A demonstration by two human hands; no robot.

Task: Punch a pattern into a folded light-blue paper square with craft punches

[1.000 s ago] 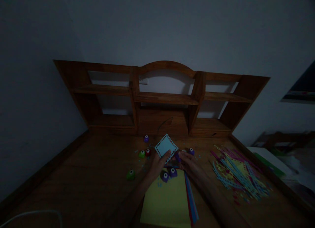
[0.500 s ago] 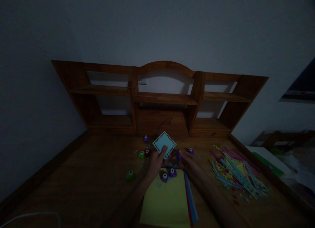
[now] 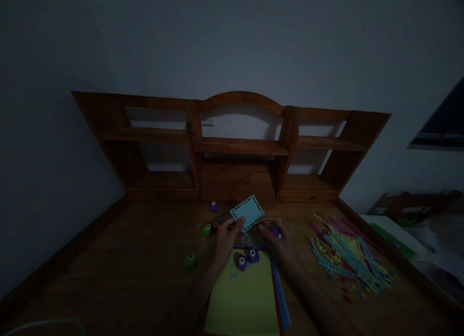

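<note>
My left hand [image 3: 226, 239] pinches a light blue paper card [image 3: 248, 212] between thumb and fingers. Rows of small punched holes run along the card's edges, and it is tilted with a corner up. My right hand [image 3: 281, 239] is closed around a purple craft punch [image 3: 276, 231], partly hidden by the fingers. Its fingertips are close to the card's right corner; in the dim light I cannot tell whether they touch it. Below the card, two purple craft punches [image 3: 247, 258] sit on a stack of coloured paper with a yellow sheet [image 3: 242, 302] on top.
Green craft punches [image 3: 190, 261] and a dark red one [image 3: 215, 226] stand on the left, a purple one [image 3: 213, 206] farther back. A pile of punched paper strips [image 3: 351, 251] lies on the right. A wooden shelf [image 3: 239, 146] stands along the wall; blue paper bits are scattered about.
The card has turned and shifted slightly right. My right hand has come closer to its right corner, and the purple punch now sits deeper in that hand.
</note>
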